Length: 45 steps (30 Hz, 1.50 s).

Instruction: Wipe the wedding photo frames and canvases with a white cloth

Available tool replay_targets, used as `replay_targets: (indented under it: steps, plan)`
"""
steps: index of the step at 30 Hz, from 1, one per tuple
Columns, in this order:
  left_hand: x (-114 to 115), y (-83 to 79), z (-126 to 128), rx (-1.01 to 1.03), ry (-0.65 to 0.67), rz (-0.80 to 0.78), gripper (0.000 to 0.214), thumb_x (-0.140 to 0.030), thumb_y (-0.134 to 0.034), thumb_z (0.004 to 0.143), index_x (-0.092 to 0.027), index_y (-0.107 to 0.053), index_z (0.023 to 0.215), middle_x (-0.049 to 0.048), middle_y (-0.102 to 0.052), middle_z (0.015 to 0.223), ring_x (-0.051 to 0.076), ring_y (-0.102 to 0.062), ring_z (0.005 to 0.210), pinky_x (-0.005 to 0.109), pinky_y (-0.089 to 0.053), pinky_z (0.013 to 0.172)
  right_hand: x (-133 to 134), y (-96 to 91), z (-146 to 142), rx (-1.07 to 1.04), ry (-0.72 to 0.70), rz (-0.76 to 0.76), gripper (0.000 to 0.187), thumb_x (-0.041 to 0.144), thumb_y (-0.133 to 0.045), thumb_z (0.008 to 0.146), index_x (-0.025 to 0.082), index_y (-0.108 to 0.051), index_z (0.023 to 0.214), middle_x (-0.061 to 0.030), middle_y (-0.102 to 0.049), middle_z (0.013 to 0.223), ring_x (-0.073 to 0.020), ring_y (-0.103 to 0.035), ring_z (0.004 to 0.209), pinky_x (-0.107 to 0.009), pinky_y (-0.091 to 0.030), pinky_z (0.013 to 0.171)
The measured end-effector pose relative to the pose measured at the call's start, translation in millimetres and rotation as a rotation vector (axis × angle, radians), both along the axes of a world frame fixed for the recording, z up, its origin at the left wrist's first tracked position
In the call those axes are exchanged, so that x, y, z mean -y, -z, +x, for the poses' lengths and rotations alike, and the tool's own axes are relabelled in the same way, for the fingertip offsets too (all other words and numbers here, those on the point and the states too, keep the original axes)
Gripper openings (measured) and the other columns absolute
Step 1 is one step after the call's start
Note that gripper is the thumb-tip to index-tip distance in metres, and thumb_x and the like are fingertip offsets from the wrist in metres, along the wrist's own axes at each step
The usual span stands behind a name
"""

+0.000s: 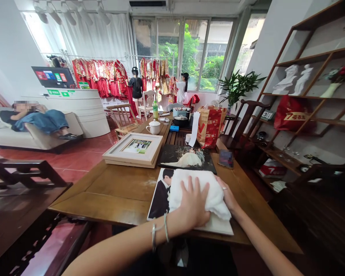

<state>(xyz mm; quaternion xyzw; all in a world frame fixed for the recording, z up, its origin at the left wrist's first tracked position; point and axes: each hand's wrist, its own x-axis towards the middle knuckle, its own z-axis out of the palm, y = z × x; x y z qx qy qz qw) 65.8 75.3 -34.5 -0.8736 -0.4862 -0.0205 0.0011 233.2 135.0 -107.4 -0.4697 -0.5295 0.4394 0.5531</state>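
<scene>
My left hand (194, 201), with bracelets at the wrist, lies with fingers spread on a bunched white towel (179, 184). Under the towel is a photo panel (159, 197) of a person in a dark suit and bow tie; much of its picture is covered. A ring shows on my right hand (228, 195), which grips the panel's right edge beside the towel; its fingertips are partly hidden. Just beyond lies a dark photo panel (186, 157) with a white gown. Stacked pale frames (132, 149) sit to the left, the top one holding a wedding photo.
On the wooden table (103, 195) are a white lidded mug (154, 127), a green bottle (155, 110), a blue box (174, 128) and a red-patterned paper bag (211, 126). Chairs and shelves (310, 92) flank it. One person reclines on a sofa; two stand by hanging red garments.
</scene>
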Motion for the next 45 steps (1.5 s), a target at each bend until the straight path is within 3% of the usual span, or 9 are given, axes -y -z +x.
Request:
replay_targets:
  steps: [6, 11, 16, 19, 22, 28, 32, 36, 45]
  plan:
    - [-22.0, 0.4, 5.4, -0.033, -0.075, 0.045, 0.079, -0.051, -0.053, 0.078, -0.017, -0.023, 0.142, 0.0221, -0.025, 0.145, 0.044, -0.018, 0.131, 0.063, -0.021, 0.097, -5.2, 9.3, 4.9, 0.165, 0.038, 0.059, 0.053, 0.056, -0.042, 0.082, 0.023, -0.058, 0.12, -0.0043, -0.055, 0.13, -0.0257, -0.043, 0.127, -0.044, -0.028, 0.108]
    - [12.5, 14.4, -14.3, -0.016, -0.006, 0.021, 0.086, -0.052, -0.055, 0.075, -0.018, -0.017, 0.144, 0.0226, -0.017, 0.147, 0.045, -0.008, 0.132, 0.066, -0.014, 0.098, -2.5, 11.5, 6.5, 0.368, 0.026, 0.139, 0.05, 0.04, -0.053, 0.077, 0.023, -0.053, 0.125, -0.0078, -0.043, 0.14, -0.0262, -0.038, 0.13, -0.046, -0.028, 0.108]
    - [56.3, 30.4, -37.5, 0.051, 0.139, 0.002, 0.095, -0.056, -0.054, 0.071, -0.02, -0.006, 0.145, 0.0211, -0.006, 0.149, 0.045, 0.008, 0.132, 0.069, -0.005, 0.098, -2.7, 10.6, 4.4, 0.463, 0.019, 0.228, 0.041, 0.032, -0.051, 0.08, 0.022, -0.06, 0.118, -0.0106, -0.05, 0.135, -0.0253, -0.038, 0.13, -0.049, -0.025, 0.109]
    - [60.6, 29.1, -42.1, 0.046, 0.182, -0.032, 0.094, -0.056, -0.053, 0.072, -0.022, -0.004, 0.145, 0.0197, -0.007, 0.149, 0.044, 0.005, 0.133, 0.068, -0.007, 0.099, -3.5, 10.2, 3.5, 0.488, 0.009, 0.242, 0.037, 0.031, -0.05, 0.081, 0.021, -0.062, 0.115, -0.0106, -0.052, 0.133, -0.0249, -0.038, 0.13, -0.05, -0.025, 0.109]
    - [39.1, 21.9, -39.1, 0.016, 0.137, -0.026, 0.092, -0.055, -0.054, 0.072, -0.023, -0.008, 0.144, 0.0182, -0.012, 0.149, 0.042, -0.003, 0.134, 0.064, -0.013, 0.1, -3.6, 10.5, 3.7, 0.493, -0.001, 0.261, 0.038, 0.033, -0.051, 0.081, 0.022, -0.062, 0.115, -0.0107, -0.052, 0.132, -0.0254, -0.039, 0.129, -0.051, -0.025, 0.109]
    - [-37.6, 6.6, -29.9, -0.05, -0.061, 0.033, 0.081, -0.048, -0.056, 0.075, -0.021, -0.021, 0.143, 0.0179, -0.024, 0.146, 0.04, -0.018, 0.132, 0.06, -0.022, 0.098, -5.4, 10.8, 4.7, 0.484, 0.008, 0.242, 0.04, 0.037, -0.054, 0.081, 0.021, -0.061, 0.117, -0.0115, -0.051, 0.133, -0.0255, -0.038, 0.13, -0.05, -0.026, 0.108]
    - [-56.6, 4.8, -28.6, -0.033, -0.091, 0.053, 0.078, -0.046, -0.056, 0.076, -0.022, -0.022, 0.142, 0.016, -0.024, 0.146, 0.04, -0.017, 0.132, 0.059, -0.02, 0.1, -6.8, 10.3, 4.5, 0.457, 0.008, 0.215, 0.042, 0.04, -0.056, 0.079, 0.02, -0.061, 0.116, -0.012, -0.051, 0.133, -0.0254, -0.039, 0.13, -0.049, -0.026, 0.108]
    - [-36.1, 8.2, -31.8, -0.028, -0.082, 0.039, 0.08, -0.047, -0.055, 0.075, -0.021, -0.021, 0.143, 0.0162, -0.022, 0.147, 0.041, -0.013, 0.133, 0.06, -0.017, 0.101, -5.4, 10.2, 2.8, 0.45, 0.04, 0.205, 0.043, 0.044, -0.052, 0.082, 0.021, -0.06, 0.117, -0.0113, -0.051, 0.133, -0.0242, -0.038, 0.13, -0.048, -0.026, 0.109]
    - [52.0, 34.1, -58.3, 0.035, 0.11, -0.045, 0.102, -0.054, -0.059, 0.066, -0.023, -0.002, 0.145, 0.0162, -0.002, 0.151, 0.043, 0.012, 0.133, 0.066, -0.002, 0.101, -5.5, 7.9, 0.9, 0.4, 0.02, 0.19, 0.044, 0.051, -0.048, 0.083, 0.023, -0.063, 0.114, -0.0095, -0.053, 0.131, -0.0237, -0.039, 0.13, -0.049, -0.024, 0.11]
